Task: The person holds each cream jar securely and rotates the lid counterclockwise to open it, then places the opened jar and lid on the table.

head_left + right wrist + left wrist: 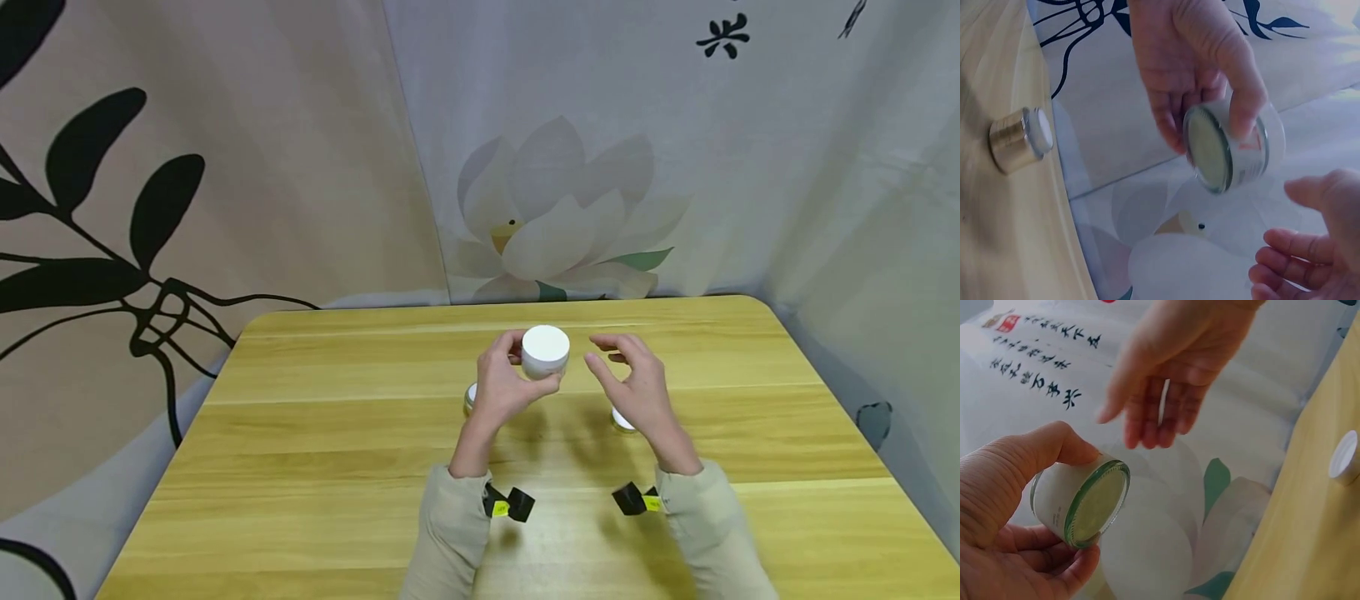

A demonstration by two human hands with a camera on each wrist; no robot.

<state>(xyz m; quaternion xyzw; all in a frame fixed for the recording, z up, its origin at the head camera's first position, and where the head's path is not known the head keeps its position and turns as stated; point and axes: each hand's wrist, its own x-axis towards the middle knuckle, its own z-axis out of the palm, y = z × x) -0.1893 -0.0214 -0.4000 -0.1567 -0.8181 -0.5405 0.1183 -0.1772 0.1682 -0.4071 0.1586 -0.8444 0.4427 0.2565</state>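
Observation:
My left hand grips a small round cream jar with a white lid, raised above the table. The thumb and fingers are around its side. In the left wrist view, the jar's thick greenish glass base shows, tilted toward the camera. My right hand is in the air to the right of the jar, apart from it, fingers loosely extended and holding nothing. In the right wrist view, red and dark print shows on the jar's side.
On the wooden table, a gold jar with a whitish top stands behind my left hand. A white-topped round piece is partly covered by my right hand. A printed curtain hangs beyond the table's far edge.

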